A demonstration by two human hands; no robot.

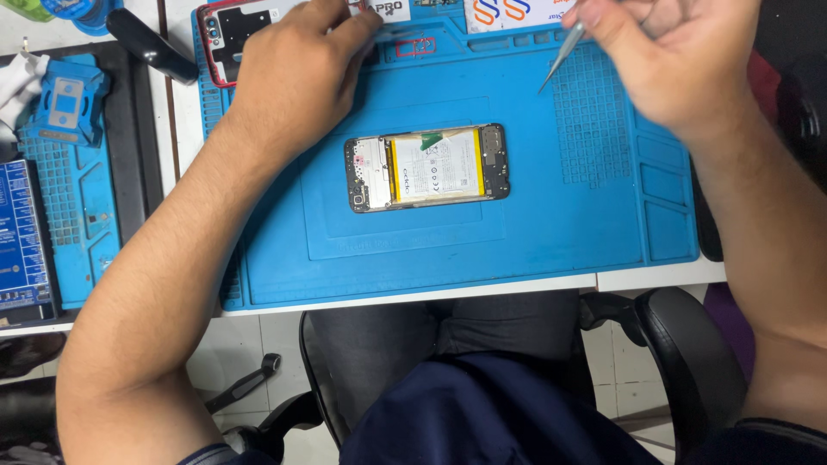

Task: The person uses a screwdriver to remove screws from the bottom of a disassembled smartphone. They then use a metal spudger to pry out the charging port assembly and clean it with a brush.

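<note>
Head view. Opened phone [427, 167] (back off, battery exposed): centre of blue mat [534, 250]. Left hand [297, 82]: curled, fingertips pressing at mat's far edge beside red back cover [226, 39]. Right hand [668, 56]: closed around metal tweezers [560, 58], far right corner, tips hovering clear of the phone.

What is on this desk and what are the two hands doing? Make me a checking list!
Surface: blue work mat on a white table.
Job's things: opened phone lying flat mid-mat, back off, battery showing; red-edged back cover at the mat's top left.
Clutter: smaller blue mat carrying a blue holder; black handle.
Grippers: left hand rests by the back cover, whether it holds anything is hidden; right hand pinches metal tweezers, tip pointing down above the mat.
Cables: nothing seen.
Surroundings: black chair armrest, tiled floor.
</note>
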